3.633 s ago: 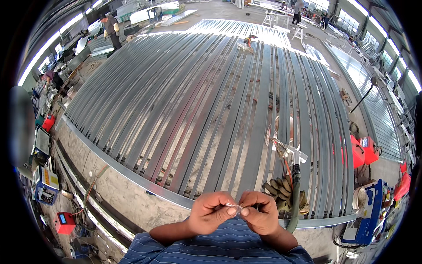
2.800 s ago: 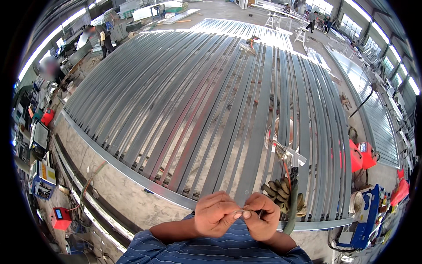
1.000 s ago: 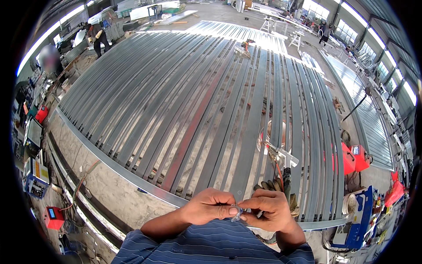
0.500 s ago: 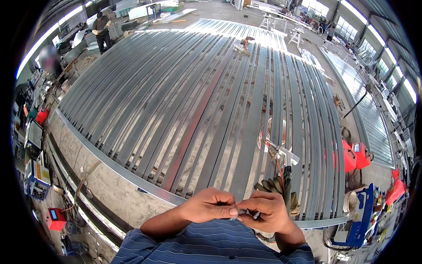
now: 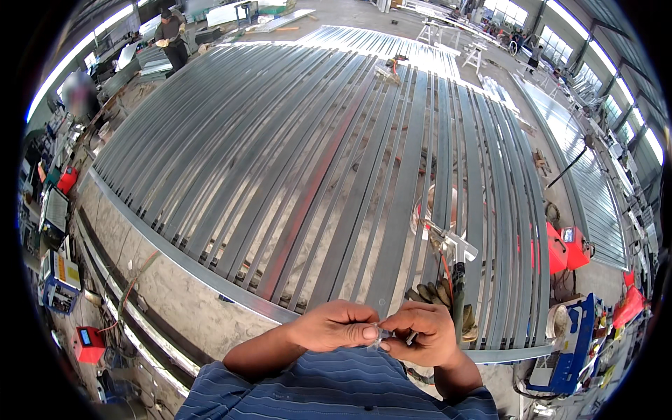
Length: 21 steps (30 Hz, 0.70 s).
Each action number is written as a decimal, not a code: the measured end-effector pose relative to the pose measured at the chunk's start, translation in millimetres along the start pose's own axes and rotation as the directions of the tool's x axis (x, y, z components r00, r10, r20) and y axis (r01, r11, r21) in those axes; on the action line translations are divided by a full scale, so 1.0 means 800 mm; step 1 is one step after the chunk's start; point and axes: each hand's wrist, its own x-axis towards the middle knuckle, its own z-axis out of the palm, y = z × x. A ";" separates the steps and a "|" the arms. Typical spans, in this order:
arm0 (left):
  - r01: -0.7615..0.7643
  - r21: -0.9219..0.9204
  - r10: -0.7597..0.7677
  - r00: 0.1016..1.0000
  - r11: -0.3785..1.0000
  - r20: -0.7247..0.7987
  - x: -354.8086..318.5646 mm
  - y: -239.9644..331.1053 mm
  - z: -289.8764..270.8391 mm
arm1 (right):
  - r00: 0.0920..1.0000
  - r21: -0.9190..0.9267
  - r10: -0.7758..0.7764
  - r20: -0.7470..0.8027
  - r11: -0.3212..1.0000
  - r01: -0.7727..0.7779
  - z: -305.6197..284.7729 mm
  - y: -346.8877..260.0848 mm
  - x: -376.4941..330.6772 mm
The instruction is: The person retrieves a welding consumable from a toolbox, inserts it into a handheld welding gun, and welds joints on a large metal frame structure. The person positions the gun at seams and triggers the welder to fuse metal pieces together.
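My left hand [image 5: 341, 327] and my right hand [image 5: 423, 333] meet in front of my striped blue shirt, fingertips nearly touching. Both are closed in a pinch around a small, clear, shiny piece [image 5: 379, 341]. Its kind is too small to make out, and the fingers hide much of it. Just beyond my right hand, a dark work glove [image 5: 432, 295] rests on the bars. Beside it lies a torch-like tool [image 5: 455, 244] with a pale metal head and a black sleeved cable.
A wide grid of grey metal bars [image 5: 280, 161] spreads before me, framed by a front rail [image 5: 203, 278]. Red machine boxes [image 5: 575, 246] and a blue crate [image 5: 575, 350] stand right. Another red box [image 5: 89, 344] is at left. A person [image 5: 170, 40] stands far left.
My right fingers have shifted slightly around the small piece, and the grey bit between them shows less. The person at the far left has changed posture and appears further right.
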 end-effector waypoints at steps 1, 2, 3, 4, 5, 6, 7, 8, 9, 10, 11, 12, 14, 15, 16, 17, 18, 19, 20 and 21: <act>0.011 -0.014 -0.011 1.000 1.000 0.024 0.001 -0.001 -0.002 | 1.000 0.025 -0.003 0.017 1.000 0.002 -0.001 0.002 0.001; 0.023 -0.028 -0.021 0.999 0.999 0.048 0.001 -0.002 -0.004 | 0.999 0.050 -0.006 0.033 0.999 0.004 -0.001 0.003 0.001; 0.034 -0.040 -0.031 0.997 0.999 0.072 0.002 -0.002 -0.006 | 1.000 0.023 -0.005 0.023 1.000 0.004 -0.001 0.002 0.001; 0.015 -0.060 -0.012 0.999 0.998 0.046 0.003 -0.003 -0.005 | 1.000 -0.005 -0.004 0.014 1.000 0.004 -0.001 -0.001 0.002; -0.005 -0.079 0.007 1.000 0.997 0.020 0.004 -0.006 -0.003 | 1.000 -0.032 -0.004 0.004 0.999 0.004 -0.001 -0.002 0.003; -0.026 -0.096 0.026 1.000 0.995 -0.006 0.005 -0.009 -0.001 | 0.999 -0.080 -0.029 -0.035 0.996 0.027 0.001 -0.002 0.003; -0.055 -0.075 0.051 0.997 0.996 -0.061 0.005 -0.011 0.003 | 0.996 -0.128 -0.057 -0.073 0.991 0.047 0.003 0.000 0.001; -0.083 -0.053 0.076 0.990 0.995 -0.116 0.005 -0.013 0.008 | 0.990 -0.177 -0.085 -0.110 0.982 0.065 0.006 0.001 0.000; -0.110 -0.031 0.103 0.981 0.993 -0.167 0.005 -0.014 0.014 | 0.987 -0.174 -0.074 -0.142 0.984 0.049 0.008 0.002 -0.001; -0.182 0.006 0.178 0.954 0.983 -0.241 0.007 -0.013 0.022 | 0.983 -0.170 -0.062 -0.174 0.985 0.032 0.010 0.003 -0.001; -0.249 0.048 0.252 0.917 0.967 -0.310 0.010 -0.010 0.032 | 0.977 -0.165 -0.051 -0.206 0.986 0.017 0.011 0.005 -0.002; -0.311 0.093 0.323 0.870 0.946 -0.374 0.010 -0.008 0.038 | 0.972 -0.158 -0.033 -0.234 0.987 -0.004 0.012 0.005 -0.003; -0.373 0.623 0.678 0.638 0.687 -0.366 0.009 -0.009 0.040 | 0.958 -0.141 0.003 -0.288 0.989 -0.045 0.014 0.007 -0.005; -0.319 0.824 0.819 0.507 0.469 -0.270 0.008 -0.008 0.039 | 0.955 -0.138 0.014 -0.297 0.989 -0.057 0.015 0.008 -0.006; -0.299 0.897 0.860 0.488 0.324 -0.148 0.008 -0.006 0.037 | 0.952 -0.133 0.025 -0.306 0.989 -0.069 0.015 0.009 -0.008; -0.276 0.946 0.881 0.472 0.170 -0.021 0.008 -0.002 0.035 | 0.948 -0.129 0.036 -0.315 0.988 -0.081 0.016 0.010 -0.008; -0.247 0.969 0.881 0.460 0.013 0.106 0.008 -0.001 0.034 | 0.949 -0.141 0.033 -0.314 0.987 -0.080 0.016 0.008 -0.007; -0.233 0.972 0.881 0.457 -0.015 0.123 0.008 -0.001 0.034 | 0.949 -0.152 0.029 -0.312 0.985 -0.080 0.016 0.006 -0.005; -0.219 0.975 0.880 0.454 -0.043 0.141 0.008 -0.001 0.033 | 0.950 -0.164 0.026 -0.312 0.983 -0.081 0.017 0.005 -0.005; -0.206 0.976 0.878 0.450 -0.073 0.161 0.008 -0.002 0.032 | 0.951 -0.163 0.029 -0.309 0.983 -0.083 0.017 0.006 -0.005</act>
